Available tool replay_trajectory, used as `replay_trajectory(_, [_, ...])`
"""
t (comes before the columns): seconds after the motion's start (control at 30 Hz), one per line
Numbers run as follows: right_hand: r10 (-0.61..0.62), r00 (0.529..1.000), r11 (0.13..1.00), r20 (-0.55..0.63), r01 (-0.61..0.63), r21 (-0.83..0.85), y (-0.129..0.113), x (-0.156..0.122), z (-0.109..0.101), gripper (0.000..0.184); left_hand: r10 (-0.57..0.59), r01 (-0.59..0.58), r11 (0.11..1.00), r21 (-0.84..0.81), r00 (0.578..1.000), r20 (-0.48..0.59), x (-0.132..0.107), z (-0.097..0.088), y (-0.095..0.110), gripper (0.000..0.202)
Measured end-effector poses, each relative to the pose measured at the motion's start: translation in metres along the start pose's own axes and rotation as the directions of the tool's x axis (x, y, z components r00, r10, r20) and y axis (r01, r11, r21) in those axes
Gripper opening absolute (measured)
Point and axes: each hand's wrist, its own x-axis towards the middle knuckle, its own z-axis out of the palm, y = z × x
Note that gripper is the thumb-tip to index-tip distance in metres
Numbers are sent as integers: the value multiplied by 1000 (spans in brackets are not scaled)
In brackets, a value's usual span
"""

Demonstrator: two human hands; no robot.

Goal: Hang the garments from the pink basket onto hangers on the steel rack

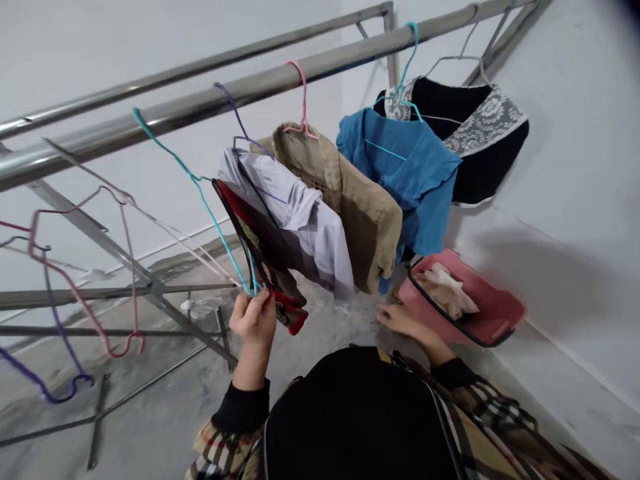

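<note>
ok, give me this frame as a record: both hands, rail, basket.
left hand: grip closed on thin turquoise hanger, by red-and-black garment
right hand: beside pink basket with black rim, nothing visibly held; contact unclear
shiny round metal rail: further right, whitish shirt, beige collared garment, blue collared top, black top with white lace collar
basket contents: pale crumpled cloth

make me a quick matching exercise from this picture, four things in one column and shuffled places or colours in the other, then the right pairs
1. left hand
2. basket
3. tan garment
4. lace-trimmed garment

A. on a pink hanger
B. black, furthest right of the hanging garments
C. at the low end of a turquoise hanger
D. pink, with cloth inside

Right pairs: 1-C, 2-D, 3-A, 4-B
</note>
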Motion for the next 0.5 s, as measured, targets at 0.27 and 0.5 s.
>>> replay_trajectory(0.27, [-324,919,946,226,316,71,-77,-5,21,45,-228,220,957,-187,973,-23,-19,-11,2,11])
replay_trajectory(0.5, [-398,906,905,144,361,227,-107,-8,28,73,-418,549,745,-380,827,375,-43,-11,16,16])
